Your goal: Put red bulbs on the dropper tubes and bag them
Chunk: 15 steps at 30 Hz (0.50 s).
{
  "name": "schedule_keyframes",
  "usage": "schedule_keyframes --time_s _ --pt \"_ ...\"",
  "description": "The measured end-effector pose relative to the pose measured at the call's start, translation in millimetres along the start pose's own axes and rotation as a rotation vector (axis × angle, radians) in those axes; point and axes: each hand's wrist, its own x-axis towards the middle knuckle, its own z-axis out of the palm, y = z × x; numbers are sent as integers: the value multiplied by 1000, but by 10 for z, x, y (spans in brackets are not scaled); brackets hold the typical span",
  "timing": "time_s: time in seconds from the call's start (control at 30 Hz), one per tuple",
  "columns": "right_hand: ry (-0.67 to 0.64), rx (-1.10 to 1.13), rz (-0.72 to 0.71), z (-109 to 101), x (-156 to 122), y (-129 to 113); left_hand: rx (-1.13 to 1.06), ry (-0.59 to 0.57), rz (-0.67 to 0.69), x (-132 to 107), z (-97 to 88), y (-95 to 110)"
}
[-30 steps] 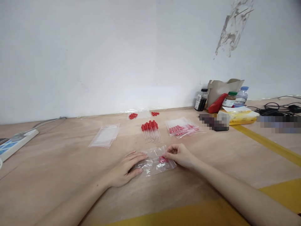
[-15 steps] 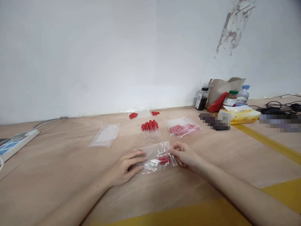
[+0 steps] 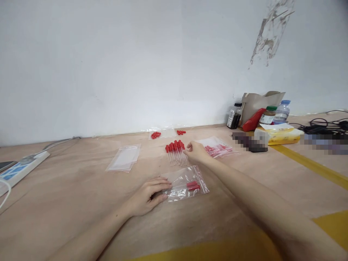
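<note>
A clear zip bag (image 3: 179,194) lies flat in front of me, with droppers with red bulbs (image 3: 193,186) inside it. My left hand (image 3: 152,194) rests on the bag's left edge, its fingers stretched out and the thumb apart from them. Beyond the bag is a bunch of glass droppers (image 3: 174,149) with red bulbs, laid side by side. At the right side of that bunch, my right hand (image 3: 195,151) has its fingertips pinched on the outermost dropper, which the fingers partly hide. Filled zip bags (image 3: 217,148) lie piled behind the right hand.
Flat empty bags (image 3: 124,158) lie at left, near a power strip (image 3: 29,166). Loose red bulbs (image 3: 156,135) sit by the wall. At right stand a dark bottle (image 3: 234,116), a jar (image 3: 268,115), a water bottle (image 3: 282,111), a yellow tissue pack (image 3: 285,137) and black cables (image 3: 320,127).
My right hand has let go of the zip bag's right end and moved forward and left to the dropper bunch. The left hand stays on the bag.
</note>
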Motion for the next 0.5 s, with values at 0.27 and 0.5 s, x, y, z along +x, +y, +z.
schedule_keyframes --time_s 0.27,0.5 --pt "-38 59 156 338 284 64 -6 0 -9 -10 -15 14" --pt "-81 87 207 349 296 212 -2 11 -1 -11 -10 15"
